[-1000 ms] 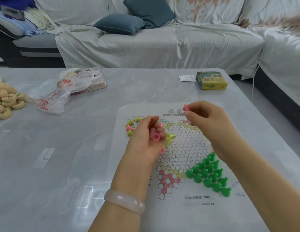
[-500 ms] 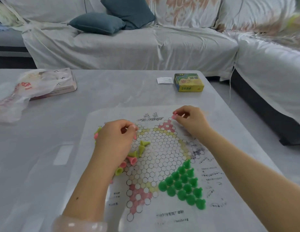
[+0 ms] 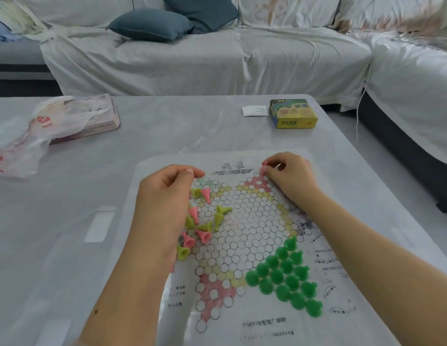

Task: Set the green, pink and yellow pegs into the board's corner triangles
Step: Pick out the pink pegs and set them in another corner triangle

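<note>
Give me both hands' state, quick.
Left hand: fingers curled; whether they hold pegs cannot be told.
Right hand: pinching a pink peg at the far pink triangle.

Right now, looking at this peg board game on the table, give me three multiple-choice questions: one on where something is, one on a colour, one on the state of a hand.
1. Where does the yellow-green box sit?
A. On the sofa
B. On the table beyond the board
C. On the board's centre

2. What colour are the standing pegs that fill a corner triangle of the board?
A. Green
B. Pink
C. Yellow

3. What is the right hand doing?
A. Lying flat on the table
B. Lifting the box
C. Pinching a pink peg at the far pink triangle

Answers:
1. B, the box rests on the table, far right, next to a small paper slip.
2. A, the upright cluster at the near right is all green.
3. C, its fingertips close on a pink peg over the far pink corner.
</note>
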Tool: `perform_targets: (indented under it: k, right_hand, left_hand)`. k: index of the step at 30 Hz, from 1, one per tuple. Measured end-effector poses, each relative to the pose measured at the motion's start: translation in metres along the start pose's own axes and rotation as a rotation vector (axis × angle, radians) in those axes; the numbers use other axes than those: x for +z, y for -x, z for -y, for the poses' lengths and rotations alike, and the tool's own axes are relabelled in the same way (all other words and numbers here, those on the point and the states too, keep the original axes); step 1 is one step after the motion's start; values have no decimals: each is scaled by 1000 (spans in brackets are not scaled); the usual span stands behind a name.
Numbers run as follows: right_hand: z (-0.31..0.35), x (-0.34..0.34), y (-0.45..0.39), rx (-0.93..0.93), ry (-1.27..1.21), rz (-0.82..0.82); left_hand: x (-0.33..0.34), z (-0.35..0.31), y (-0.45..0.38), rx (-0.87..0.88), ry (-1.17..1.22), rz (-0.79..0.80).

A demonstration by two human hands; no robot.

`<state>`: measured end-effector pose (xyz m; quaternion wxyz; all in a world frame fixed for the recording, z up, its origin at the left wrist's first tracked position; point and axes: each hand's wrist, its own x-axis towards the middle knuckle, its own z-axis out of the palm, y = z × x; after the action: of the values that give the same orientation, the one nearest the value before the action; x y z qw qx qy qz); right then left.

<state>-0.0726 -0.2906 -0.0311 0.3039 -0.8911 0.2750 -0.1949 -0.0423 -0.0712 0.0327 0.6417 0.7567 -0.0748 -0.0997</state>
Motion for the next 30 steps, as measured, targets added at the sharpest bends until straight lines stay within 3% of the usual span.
perform_targets:
  k: [5, 9, 12, 15, 19, 21, 26, 30]
  right_hand:
    - [1, 0, 1, -7, 5, 5]
    - [1, 0, 3, -10, -16, 5]
    - [4, -4, 7, 53, -136, -5]
    - [29, -16, 18, -108, -165, -73]
    - [80, -28, 46, -596, -63, 269]
    - [89, -24, 56, -708, -36, 382]
    - [89, -14, 63, -718, -76, 355]
    - [82, -24, 61, -498, -283, 283]
  left_hand:
    - [-3, 0, -3, -133, 303, 80]
    - [-7, 2, -8, -494, 902, 140]
    - [-8, 3, -8, -651, 1136, 158]
    - [-4, 0, -5, -697, 1144, 209]
    - [0, 3, -4, -736, 1160, 308]
    - [-2, 6, -4, -742, 1177, 407]
    - [-2, 7, -4, -722, 1116, 473]
    - [0, 8, -6, -710, 1133, 325]
